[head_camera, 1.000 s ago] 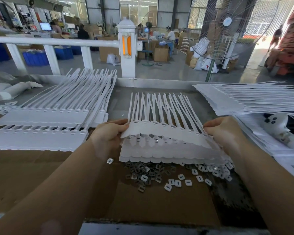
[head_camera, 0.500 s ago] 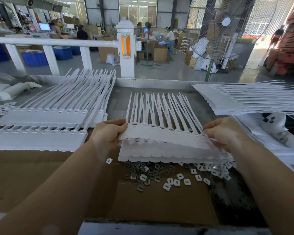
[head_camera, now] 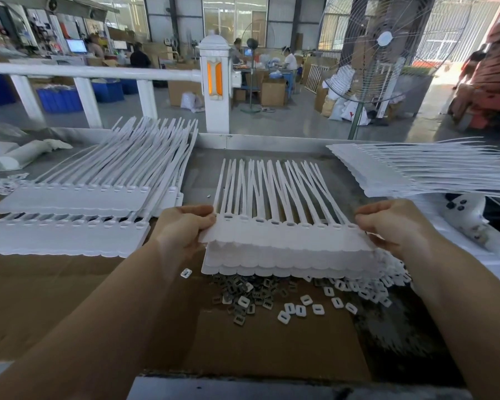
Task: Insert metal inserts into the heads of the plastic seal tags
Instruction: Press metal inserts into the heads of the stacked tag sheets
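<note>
my left hand [head_camera: 185, 226] and right hand [head_camera: 393, 226] each pinch an end of the top sheet of seal tags [head_camera: 283, 235], held level over its stack so the head slots face up for loading. the metal inserts [head_camera: 243, 295] lie just near of it on the cardboard [head_camera: 272, 347]. other tag stacks [head_camera: 70, 197] crowd the left; far right too.

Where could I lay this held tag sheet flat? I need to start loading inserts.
Bare cardboard lies nearer you than the metal inserts and white caps. Both hands, left hand and right hand, grip the tag sheet. Left stacks and right stack are crowded.
</note>
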Demonstrator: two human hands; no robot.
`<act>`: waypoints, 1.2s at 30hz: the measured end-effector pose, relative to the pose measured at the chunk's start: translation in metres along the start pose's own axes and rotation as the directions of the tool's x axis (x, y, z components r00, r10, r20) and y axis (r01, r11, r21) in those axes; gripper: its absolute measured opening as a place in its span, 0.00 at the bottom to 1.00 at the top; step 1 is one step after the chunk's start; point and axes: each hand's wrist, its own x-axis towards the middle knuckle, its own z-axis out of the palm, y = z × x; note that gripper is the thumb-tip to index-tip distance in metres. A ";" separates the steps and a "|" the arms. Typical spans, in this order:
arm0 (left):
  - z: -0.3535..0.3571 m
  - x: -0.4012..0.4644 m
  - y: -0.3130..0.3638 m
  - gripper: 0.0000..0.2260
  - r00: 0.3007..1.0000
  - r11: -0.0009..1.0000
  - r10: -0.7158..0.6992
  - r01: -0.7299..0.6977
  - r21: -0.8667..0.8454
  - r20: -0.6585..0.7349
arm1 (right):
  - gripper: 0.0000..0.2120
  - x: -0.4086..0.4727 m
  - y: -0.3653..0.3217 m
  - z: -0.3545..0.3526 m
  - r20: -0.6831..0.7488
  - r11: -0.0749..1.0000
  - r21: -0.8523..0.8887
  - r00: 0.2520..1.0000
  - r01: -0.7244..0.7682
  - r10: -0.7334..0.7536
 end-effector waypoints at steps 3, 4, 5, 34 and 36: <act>-0.001 -0.005 -0.006 0.08 0.997 0.990 0.064 -0.059 0.132 -0.034 | 0.05 -0.002 0.003 -0.001 0.017 0.999 -0.027 0.999 -0.028 0.029; -0.002 -0.007 -0.008 0.08 0.995 0.982 0.086 -0.078 0.174 -0.042 | 0.05 -0.002 0.004 -0.002 0.019 0.999 -0.022 0.999 -0.038 0.038; -0.002 -0.008 -0.009 0.07 0.993 0.972 0.108 -0.095 0.217 -0.046 | 0.05 -0.003 0.005 -0.002 0.022 0.999 -0.017 0.999 -0.047 0.047; 0.054 -0.020 -0.022 0.07 0.766 0.366 0.486 -0.616 0.697 0.422 | 0.06 -0.008 -0.008 0.077 0.043 0.931 0.333 0.984 0.147 -0.170; 0.059 -0.022 -0.023 0.06 0.745 0.325 0.488 -0.639 0.697 0.455 | 0.06 -0.007 -0.007 0.080 0.041 0.932 0.329 0.983 0.154 -0.177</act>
